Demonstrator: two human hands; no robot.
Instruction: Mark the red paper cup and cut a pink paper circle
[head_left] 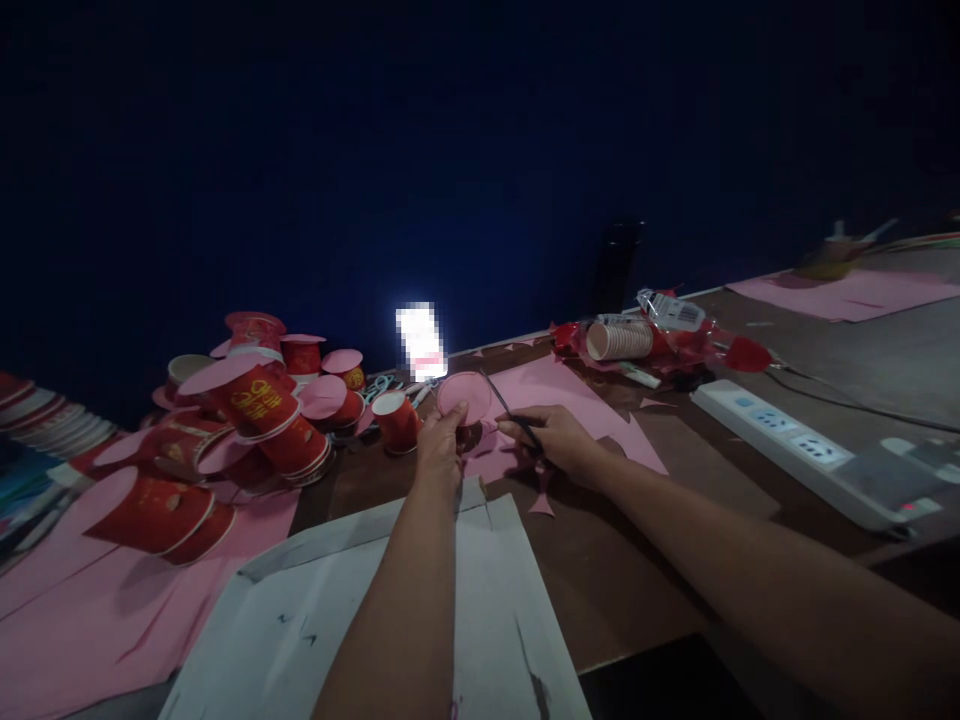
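My left hand (444, 440) is closed on a paper cup whose mouth is covered by a round of pink paper (465, 393); the cup's body is mostly hidden behind it. Dark scissors (517, 418) are gripped in my right hand (555, 440), their blades reaching up along the right edge of the pink round. Under both hands lies a pink sheet (592, 410). A small pink offcut (543, 500) rests on the brown table just below the right hand. Left of my hands stands a red paper cup (396, 422) with a pale top.
Several red cups (262, 410) with pink paper tops are piled at the left, beside stacked cups (56, 415). A bright blurred screen (420, 340) stands behind. At the right are bagged cups (622, 340) and a power strip (780, 445). A white board (315, 610) lies in front.
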